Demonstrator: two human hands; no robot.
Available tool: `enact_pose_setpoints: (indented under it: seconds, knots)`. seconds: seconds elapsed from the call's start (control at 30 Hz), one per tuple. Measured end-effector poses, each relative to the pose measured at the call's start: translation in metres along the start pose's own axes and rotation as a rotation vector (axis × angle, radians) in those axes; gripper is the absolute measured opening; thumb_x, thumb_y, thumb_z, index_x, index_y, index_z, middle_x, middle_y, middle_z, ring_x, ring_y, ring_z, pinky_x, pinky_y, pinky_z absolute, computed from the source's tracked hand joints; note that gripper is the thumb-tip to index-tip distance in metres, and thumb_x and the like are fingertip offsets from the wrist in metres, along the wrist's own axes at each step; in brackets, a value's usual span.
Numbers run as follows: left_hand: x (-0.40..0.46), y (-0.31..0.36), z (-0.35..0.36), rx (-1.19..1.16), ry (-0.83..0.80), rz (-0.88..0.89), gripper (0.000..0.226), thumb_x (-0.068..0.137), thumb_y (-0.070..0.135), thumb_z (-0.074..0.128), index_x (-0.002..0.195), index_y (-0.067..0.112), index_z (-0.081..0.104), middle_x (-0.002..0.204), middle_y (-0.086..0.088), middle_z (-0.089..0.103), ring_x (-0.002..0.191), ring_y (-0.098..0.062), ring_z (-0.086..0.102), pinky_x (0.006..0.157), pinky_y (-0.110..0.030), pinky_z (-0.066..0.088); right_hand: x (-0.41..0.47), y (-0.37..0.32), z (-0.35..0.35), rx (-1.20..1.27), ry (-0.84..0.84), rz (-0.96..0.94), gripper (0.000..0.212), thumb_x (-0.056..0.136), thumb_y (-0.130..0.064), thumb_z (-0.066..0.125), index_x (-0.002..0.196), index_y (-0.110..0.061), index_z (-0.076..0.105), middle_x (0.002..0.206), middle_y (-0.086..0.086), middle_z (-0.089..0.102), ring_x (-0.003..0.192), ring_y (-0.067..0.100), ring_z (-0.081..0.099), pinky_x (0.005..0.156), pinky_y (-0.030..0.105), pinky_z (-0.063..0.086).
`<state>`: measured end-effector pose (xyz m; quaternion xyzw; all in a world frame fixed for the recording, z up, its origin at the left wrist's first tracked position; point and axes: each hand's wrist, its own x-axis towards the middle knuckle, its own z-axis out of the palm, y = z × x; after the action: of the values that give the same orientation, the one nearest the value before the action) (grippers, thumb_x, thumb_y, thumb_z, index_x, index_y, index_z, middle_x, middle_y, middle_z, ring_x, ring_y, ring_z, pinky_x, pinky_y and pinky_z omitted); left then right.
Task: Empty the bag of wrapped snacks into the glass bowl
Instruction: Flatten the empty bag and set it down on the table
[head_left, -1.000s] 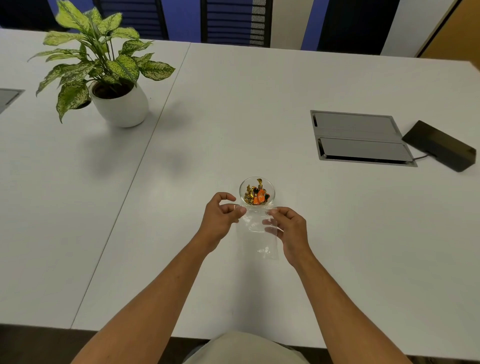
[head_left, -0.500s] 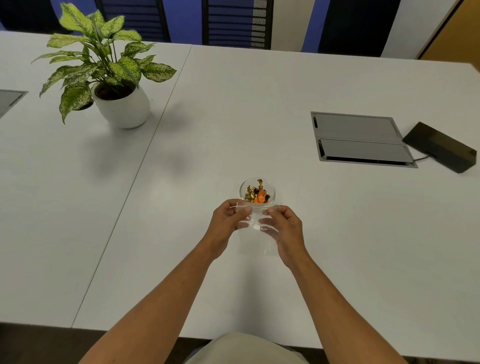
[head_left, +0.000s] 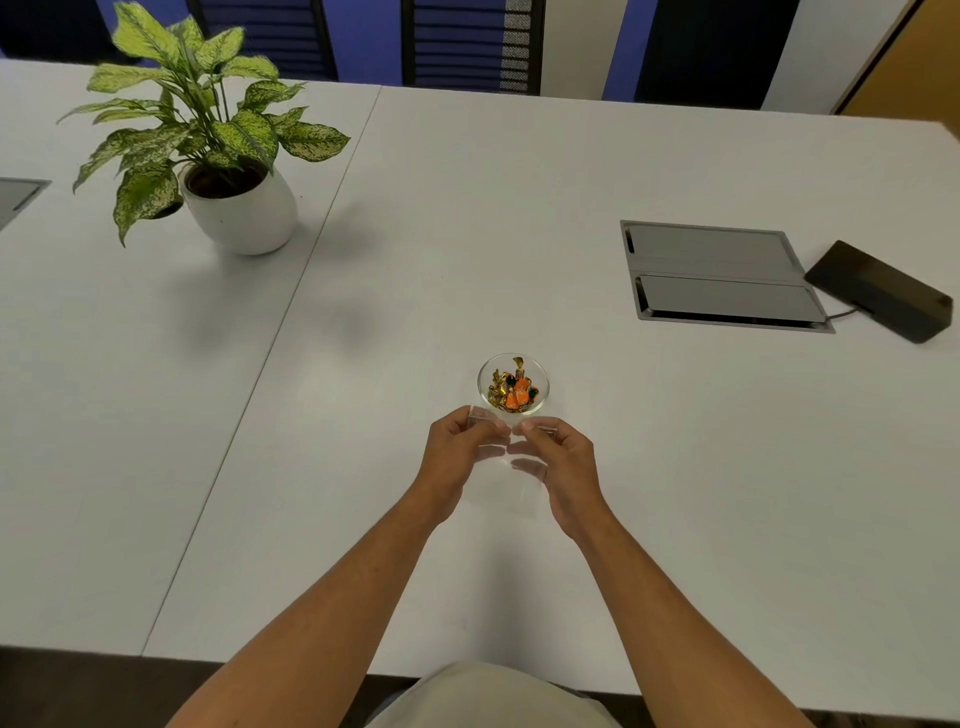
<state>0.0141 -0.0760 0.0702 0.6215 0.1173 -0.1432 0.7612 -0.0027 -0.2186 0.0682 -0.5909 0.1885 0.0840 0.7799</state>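
Note:
A small glass bowl (head_left: 484, 370) stands on the white table and holds gold and orange wrapped snacks (head_left: 514, 393). Just in front of it hangs a clear plastic bag (head_left: 506, 480), which looks empty. My left hand (head_left: 454, 454) pinches the bag's top edge at the left. My right hand (head_left: 561, 462) pinches the same edge at the right. The thumbs and fingertips of both hands nearly meet at the bag's mouth, a little short of the bowl's near rim.
A potted plant in a white pot (head_left: 239, 213) stands at the far left. A grey cable hatch (head_left: 719, 275) is set into the table at the right, with a black box (head_left: 878, 297) beside it. Chairs (head_left: 467, 41) line the far edge.
My two hands have come closer together along the bag's top edge, so the mouth is now narrower. The bowl and the snacks in it have stayed put.

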Motion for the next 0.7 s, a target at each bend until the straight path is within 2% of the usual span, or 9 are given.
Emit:
enact_pose_setpoints:
  seconds: [0.13, 0.23, 0.33, 0.5, 0.7]
  knots:
    - [0.0004, -0.0016, 0.0004, 0.003, 0.009, 0.01, 0.01, 0.085, 0.004, 0.062, 0.086, -0.004, 0.069, 0.081, -0.015, 0.07, 0.082, -0.025, 0.069, 0.088, -0.04, 0.057, 0.0011, 0.0007, 0.0015, -0.056, 0.019, -0.033, 0.012, 0.092, -0.014, 0.065, 0.098, -0.005, 0.07, 0.087, 0.006, 0.074, 0.079, 0.018, 0.072, 0.071, 0.03, 0.058]
    - [0.001, -0.005, -0.0019, 0.015, -0.003, 0.008, 0.014, 0.086, 0.008, 0.063, 0.091, -0.003, 0.07, 0.092, -0.026, 0.07, 0.091, -0.037, 0.07, 0.09, -0.042, 0.057, 0.0023, 0.001, 0.0025, -0.118, 0.028, -0.065, 0.014, 0.093, -0.016, 0.064, 0.099, -0.006, 0.07, 0.087, 0.007, 0.075, 0.08, 0.018, 0.073, 0.071, 0.029, 0.059]
    - [0.0007, -0.0072, -0.0019, 0.02, -0.012, -0.005, 0.018, 0.086, 0.014, 0.068, 0.096, -0.001, 0.072, 0.1, -0.029, 0.071, 0.098, -0.04, 0.07, 0.092, -0.045, 0.057, 0.003, 0.0029, 0.004, -0.169, 0.03, -0.081, 0.014, 0.093, -0.018, 0.064, 0.1, -0.009, 0.071, 0.094, 0.012, 0.076, 0.086, 0.024, 0.073, 0.073, 0.029, 0.059]
    - [-0.0008, -0.0075, -0.0018, 0.04, 0.031, 0.002, 0.012, 0.087, 0.01, 0.067, 0.093, 0.001, 0.072, 0.094, -0.025, 0.073, 0.092, -0.037, 0.072, 0.086, -0.044, 0.058, 0.0016, 0.0021, 0.0032, -0.144, 0.007, -0.056, 0.009, 0.09, -0.017, 0.068, 0.094, -0.011, 0.073, 0.084, 0.006, 0.076, 0.079, 0.02, 0.073, 0.071, 0.031, 0.059]
    - [-0.0023, -0.0084, -0.002, 0.018, 0.045, 0.001, 0.011, 0.086, 0.005, 0.063, 0.089, -0.004, 0.067, 0.084, -0.019, 0.07, 0.082, -0.028, 0.07, 0.08, -0.04, 0.057, 0.0002, 0.0, 0.0013, -0.096, -0.048, -0.022, 0.006, 0.087, -0.012, 0.071, 0.091, -0.009, 0.074, 0.081, 0.006, 0.076, 0.075, 0.019, 0.072, 0.069, 0.032, 0.059]
